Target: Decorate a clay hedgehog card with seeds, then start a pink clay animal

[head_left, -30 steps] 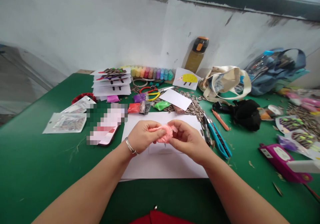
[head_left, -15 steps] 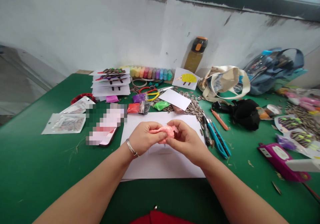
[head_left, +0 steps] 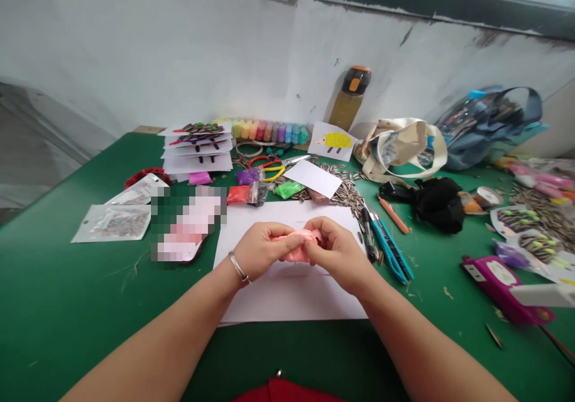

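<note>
Between my two hands is a soft pink lump of modelling clay (head_left: 296, 247), held above a stack of white paper (head_left: 291, 303). My left hand (head_left: 263, 247), with a silver bangle at the wrist, pinches the clay from the left. From the right, the fingers of my right hand (head_left: 335, 249) close on its other end. A dark spot shows by the right fingers; I cannot make out what it is. Just beyond the paper lie red (head_left: 238, 195), purple (head_left: 250, 176) and green (head_left: 288, 189) clay packets and a small white card (head_left: 312, 177).
Right of the paper are a black pen (head_left: 369, 234), a blue cutter knife (head_left: 390, 246) and sunflower seeds (head_left: 350, 195). Scissors (head_left: 272, 171) lie behind. A phone (head_left: 193, 225) and seed packets (head_left: 114, 222) are left. A bottle (head_left: 350, 96), cloth bag (head_left: 399, 150) and purple glue gun (head_left: 505, 291) stand farther off.
My fingers have shifted on the pink clay, and it looks more bunched, with its left end more covered by my left hand. The whole view has moved slightly.
</note>
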`<action>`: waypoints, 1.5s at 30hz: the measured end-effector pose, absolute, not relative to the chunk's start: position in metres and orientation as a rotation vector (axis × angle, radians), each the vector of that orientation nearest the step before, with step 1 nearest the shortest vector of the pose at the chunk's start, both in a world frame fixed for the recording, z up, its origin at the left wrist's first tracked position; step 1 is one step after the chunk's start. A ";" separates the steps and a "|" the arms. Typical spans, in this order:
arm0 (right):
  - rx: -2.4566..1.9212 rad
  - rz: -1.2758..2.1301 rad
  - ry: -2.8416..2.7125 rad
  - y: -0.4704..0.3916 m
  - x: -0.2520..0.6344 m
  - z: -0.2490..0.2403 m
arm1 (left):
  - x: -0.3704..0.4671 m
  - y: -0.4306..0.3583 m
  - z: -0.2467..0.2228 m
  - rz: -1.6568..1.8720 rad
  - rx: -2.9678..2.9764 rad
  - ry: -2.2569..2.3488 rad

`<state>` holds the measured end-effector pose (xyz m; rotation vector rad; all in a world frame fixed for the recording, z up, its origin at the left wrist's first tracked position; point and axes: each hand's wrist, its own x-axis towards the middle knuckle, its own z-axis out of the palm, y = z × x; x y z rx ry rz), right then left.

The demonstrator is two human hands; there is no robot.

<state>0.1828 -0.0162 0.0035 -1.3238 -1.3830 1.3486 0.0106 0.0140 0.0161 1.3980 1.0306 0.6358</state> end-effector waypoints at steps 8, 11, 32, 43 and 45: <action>-1.384 1.305 -1.381 -0.015 0.185 0.002 | 0.013 0.009 0.017 0.605 1.614 1.054; -1.184 1.537 -1.271 -0.015 0.186 0.008 | 0.010 0.010 0.019 0.631 1.685 1.125; -1.238 1.537 -1.158 -0.013 0.186 0.006 | 0.012 0.010 0.014 0.612 1.779 1.175; -1.117 1.630 -0.904 -0.013 0.184 0.005 | 0.013 0.009 0.013 0.725 1.795 1.271; -1.074 1.660 -0.905 -0.013 0.186 0.006 | 0.012 0.010 0.014 0.748 1.796 1.300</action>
